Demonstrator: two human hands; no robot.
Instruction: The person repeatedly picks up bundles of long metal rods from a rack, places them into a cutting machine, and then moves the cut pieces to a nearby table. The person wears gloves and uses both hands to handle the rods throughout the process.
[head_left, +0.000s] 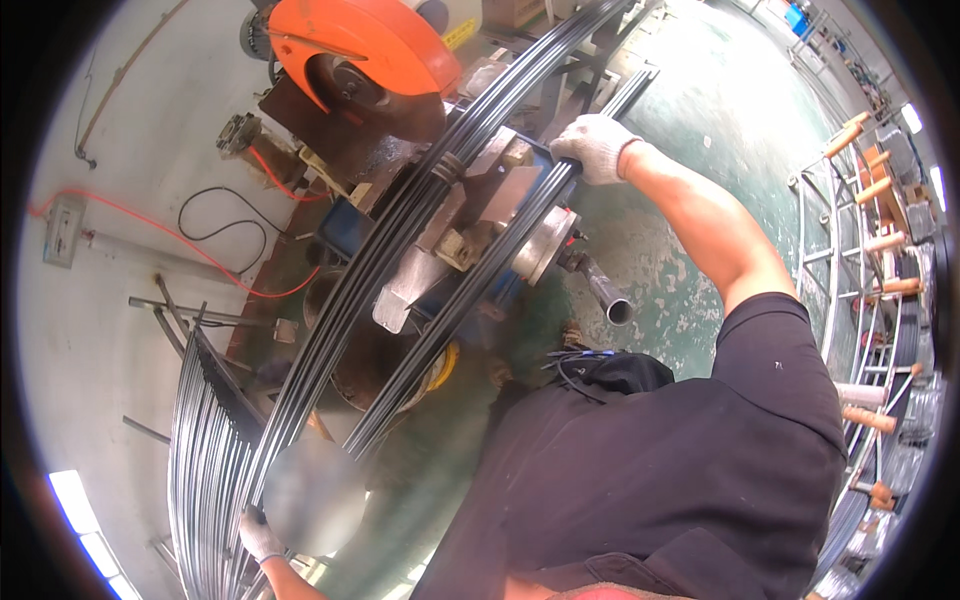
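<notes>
My right hand [597,148], in a white knit glove, is closed round the near bundle of long, thin dark metal bars [480,277], close to its far end. The bundle slants down to the left, alongside the vise of a cut-off saw with an orange guard [365,45]. A second, farther bundle of metal bars [345,330] lies across the saw's bed under the blade. At the lower left my left hand [260,535], gloved, is wrapped round bars; which bundle they belong to is unclear. A blurred patch covers the bars beside it.
Many loose metal bars [205,470] fan out at the left by the wall. A round steel pipe end [618,311] juts from the vise toward me. Beneath the bars stands a bucket with a yellow rim [445,365]. An orange hose [180,235] hangs along the wall; metal racks [840,230] line the right.
</notes>
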